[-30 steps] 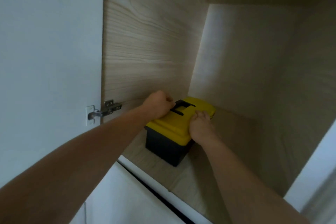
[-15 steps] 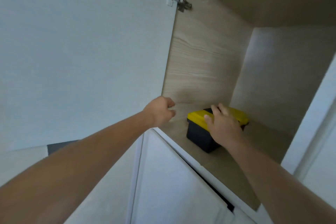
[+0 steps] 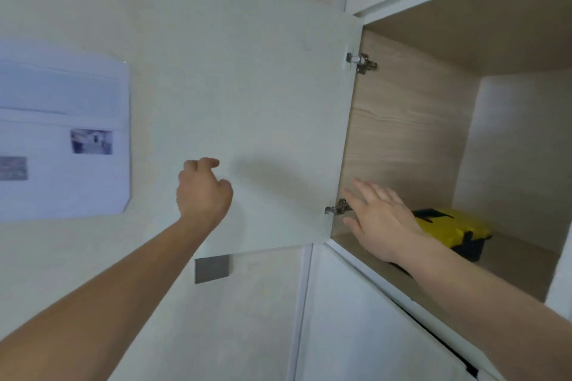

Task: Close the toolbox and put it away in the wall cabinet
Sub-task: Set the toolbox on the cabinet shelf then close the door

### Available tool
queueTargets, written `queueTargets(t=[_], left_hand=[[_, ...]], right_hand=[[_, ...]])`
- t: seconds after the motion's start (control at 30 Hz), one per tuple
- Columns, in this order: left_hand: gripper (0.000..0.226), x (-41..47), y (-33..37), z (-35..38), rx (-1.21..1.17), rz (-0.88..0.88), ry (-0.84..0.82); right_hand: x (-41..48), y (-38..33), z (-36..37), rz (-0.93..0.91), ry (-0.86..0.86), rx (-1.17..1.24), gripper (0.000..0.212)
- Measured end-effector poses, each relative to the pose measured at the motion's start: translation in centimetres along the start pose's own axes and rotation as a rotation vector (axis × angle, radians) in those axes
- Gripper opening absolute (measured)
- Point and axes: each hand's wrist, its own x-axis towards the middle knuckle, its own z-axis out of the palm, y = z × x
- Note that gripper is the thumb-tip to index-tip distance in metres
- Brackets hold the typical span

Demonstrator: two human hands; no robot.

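The toolbox [image 3: 458, 230], black with a closed yellow lid, stands on the floor of the open wall cabinet [image 3: 402, 145]. My right hand [image 3: 380, 219] hovers at the cabinet's front edge, left of the toolbox, fingers spread and holding nothing; it hides the box's left end. My left hand [image 3: 202, 192] is raised in front of the open white cabinet door [image 3: 263, 108], fingers loosely curled, empty. The door swings out to the left on two metal hinges [image 3: 360, 62].
A printed sheet [image 3: 62, 139] with small pictures hangs on the wall at the left. A grey plate [image 3: 212, 269] sits on the wall under the door. A closed white door [image 3: 365, 328] lies below the open cabinet.
Both hands have left the toolbox and drawn back out of the cabinet. My left hand has moved left in front of the door. The view has swung left and back.
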Motion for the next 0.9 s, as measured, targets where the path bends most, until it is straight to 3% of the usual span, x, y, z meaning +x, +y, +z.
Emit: queueTargets(t=[0.17,0.27,0.4,0.53,0.63,0.73,0.9], left_hand=[[0.055,3.6,-4.7,-3.6,-0.067,-0.240,0.100],[0.063,5.5,-6.8,-3.8,-0.117,-0.320,0.063],[0.068,6.6,-8.1,-2.6,-0.348,-0.315,-0.094],[0.071,6.8,-8.6,-2.3,-0.376,-0.326,-0.084],[0.058,4.9,-8.5,-2.3,-0.314,-0.228,-0.035],[0.043,0.9,-8.0,-2.7,-0.335,-0.024,0.061],[0.034,-5.5,-4.9,-4.8,-0.483,0.300,-0.019]], right_hand=[[5.9,-6.5,-2.0,-0.119,0.053,-0.033,0.059],[9.1,-10.6,-2.9,-0.205,0.089,-0.043,0.059],[12.4,-14.6,-3.7,-0.291,0.112,-0.073,0.058],[13.6,-16.6,-4.8,-0.332,0.145,-0.087,0.057],[13.2,-17.3,-6.2,-0.372,0.209,-0.087,0.057],[11.9,-17.7,-8.4,-0.442,0.339,-0.093,0.056],[8.4,-17.4,-11.9,-0.615,0.618,-0.151,0.050]])
